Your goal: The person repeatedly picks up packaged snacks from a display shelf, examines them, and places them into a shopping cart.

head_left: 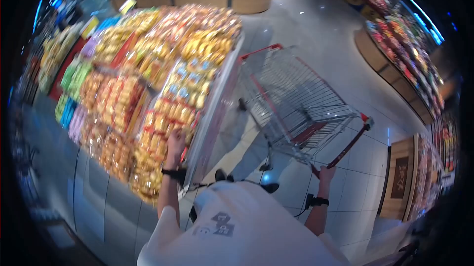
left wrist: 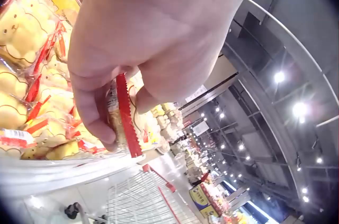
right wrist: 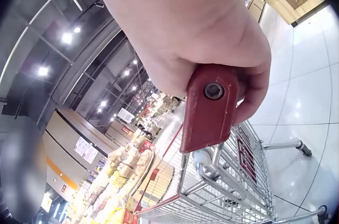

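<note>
Packet (left wrist: pixel 126 115), red-edged and partly hidden within the left grip (left wrist: pixel 153 33).

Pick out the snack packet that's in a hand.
The red-edged snack packet pinched in the left hand; the other snack packets lie ungripped on the display stand.

Open air lies above the left hand (head_left: pixel 176 142), while packets (head_left: pixel 173 113) crowd close beside it. Toward the cart (head_left: pixel 302 103), the surface's pale rim (head_left: pixel 211 118) runs across the way, then a strip of floor (head_left: pixel 365 169). The cart's wire walls block a sideways path; its open top leaves room from above. The red handle (head_left: pixel 347 149), gripped by the right hand (head_left: pixel 326 176), bars the near end.
</note>
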A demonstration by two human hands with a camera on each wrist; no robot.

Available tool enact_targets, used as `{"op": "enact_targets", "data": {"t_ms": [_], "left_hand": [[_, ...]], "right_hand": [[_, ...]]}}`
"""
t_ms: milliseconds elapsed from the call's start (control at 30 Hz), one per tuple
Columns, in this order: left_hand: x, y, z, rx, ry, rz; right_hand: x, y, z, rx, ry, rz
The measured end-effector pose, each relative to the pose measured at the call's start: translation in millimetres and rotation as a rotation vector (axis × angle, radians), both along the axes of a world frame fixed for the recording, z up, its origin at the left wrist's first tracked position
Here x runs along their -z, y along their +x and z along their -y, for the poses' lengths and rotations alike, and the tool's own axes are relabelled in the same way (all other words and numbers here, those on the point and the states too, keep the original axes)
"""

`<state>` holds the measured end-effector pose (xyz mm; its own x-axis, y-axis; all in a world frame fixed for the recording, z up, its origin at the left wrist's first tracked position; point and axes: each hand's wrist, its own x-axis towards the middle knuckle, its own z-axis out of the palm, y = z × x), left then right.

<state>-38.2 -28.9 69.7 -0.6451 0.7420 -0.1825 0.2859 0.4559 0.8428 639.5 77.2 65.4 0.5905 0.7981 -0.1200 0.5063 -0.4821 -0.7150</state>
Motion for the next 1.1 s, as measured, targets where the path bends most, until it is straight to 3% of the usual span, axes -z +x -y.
{"op": "enact_targets", "data": {"t_ms": [33, 67, 100, 200, 267, 300, 367, 700, 867, 1100], "left_hand": [[2.0, 0.4, 4.4, 0.038, 0.128, 0.024], [-52.4, 21.5, 0.9, 0.007, 0.123, 0.256], [-28.8, 10.9, 1.2, 0.032, 0.201, 0.381], [-84.0, 28.4, -2.6, 0.032, 0.205, 0.481], [-102.7, 34.6, 2.3, 0.169, 0.294, 0.661], [-100.3, 36.0, 2.3, 0.161, 0.291, 0.669], [-96.8, 36.9, 1.0, 0.208, 0.237, 0.457], [-137.8, 62.5, -5.2, 0.218, 0.390, 0.534], [-144.6, 72.6, -1.3, 0.243, 0.442, 0.445], [-188.4, 91.0, 7.9, 0.282, 0.416, 0.554]], "right_hand": [[-7.1, -0.8, 2.9, -0.040, -0.033, 0.004], [-17.0, -1.6, -1.8, -0.004, -0.017, -0.069], [-23.1, -4.9, -8.7, 0.042, 0.006, -0.145], [-15.7, 9.1, -21.8, 0.005, -0.001, -0.033], [0.9, 26.6, -24.6, -0.016, 0.010, -0.031], [4.3, 32.2, -24.1, -0.036, 0.023, -0.037], [-13.9, 22.1, -19.7, -0.029, 0.002, -0.062], [-36.6, 23.8, -15.0, -0.077, -0.012, -0.089], [-15.1, 74.5, -20.4, -0.121, 0.023, -0.082], [-28.3, 100.7, -16.7, -0.139, -0.036, 0.006]]}}
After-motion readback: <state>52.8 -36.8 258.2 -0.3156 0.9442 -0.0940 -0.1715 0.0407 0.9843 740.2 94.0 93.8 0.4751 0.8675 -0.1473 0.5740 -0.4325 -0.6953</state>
